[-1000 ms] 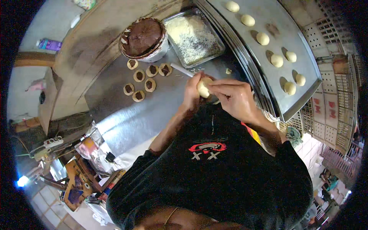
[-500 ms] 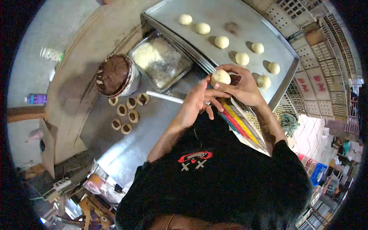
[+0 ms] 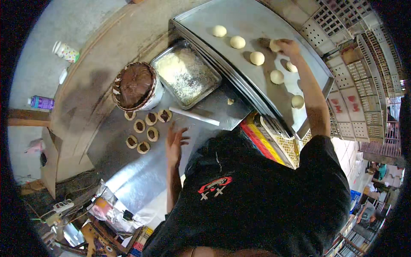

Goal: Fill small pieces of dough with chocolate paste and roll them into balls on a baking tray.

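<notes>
Dough ball (image 3: 273, 45) sits in the right hand's (image 3: 287, 47) pinched fingers; it looks soft and light, so hold its sides gently. Left hand (image 3: 174, 142) spreads loosely, holding nothing.

White glare on tabletop (image 3: 141, 175), dark grainy edges

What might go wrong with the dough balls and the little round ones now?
Maybe three things. The ball at the right hand's fingertips might roll when let go, since it's round and the tray looks flat. The right arm reaches over the tray and partly hides another ball, so it might bump it. The left hand is open near the discs, so it might smudge their brown filling.
</notes>
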The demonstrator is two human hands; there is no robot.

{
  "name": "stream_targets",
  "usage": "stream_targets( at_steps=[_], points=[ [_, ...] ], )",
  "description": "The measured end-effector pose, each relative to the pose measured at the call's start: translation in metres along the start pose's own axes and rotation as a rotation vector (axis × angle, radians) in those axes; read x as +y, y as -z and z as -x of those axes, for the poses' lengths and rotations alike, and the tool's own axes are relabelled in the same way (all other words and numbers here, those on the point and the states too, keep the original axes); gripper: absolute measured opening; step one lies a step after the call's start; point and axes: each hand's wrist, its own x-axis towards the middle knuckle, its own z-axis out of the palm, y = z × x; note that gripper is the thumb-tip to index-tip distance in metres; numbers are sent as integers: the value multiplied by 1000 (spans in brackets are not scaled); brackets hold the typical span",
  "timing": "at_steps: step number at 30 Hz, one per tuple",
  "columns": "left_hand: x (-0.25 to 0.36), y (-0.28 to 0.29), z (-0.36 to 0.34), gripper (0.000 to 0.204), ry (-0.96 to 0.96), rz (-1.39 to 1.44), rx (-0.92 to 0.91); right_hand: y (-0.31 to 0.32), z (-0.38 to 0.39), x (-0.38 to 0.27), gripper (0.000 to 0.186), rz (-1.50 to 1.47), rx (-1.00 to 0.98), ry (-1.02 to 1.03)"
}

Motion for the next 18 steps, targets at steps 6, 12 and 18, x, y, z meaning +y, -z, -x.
stream_targets(
  at_steps=[6, 12, 18],
  points=[
    [-80, 148, 61, 61, -36, -387, 533, -1, -12, 6, 48, 342, -13, 67],
    [-139, 242, 92, 49, 42, -597, 845, -10, -75, 47, 35, 725, -39, 389],
    [-130, 264, 71, 45, -21, -1047, 859, 0, -139, 88, 51, 1093, -71, 660]
  ],
)
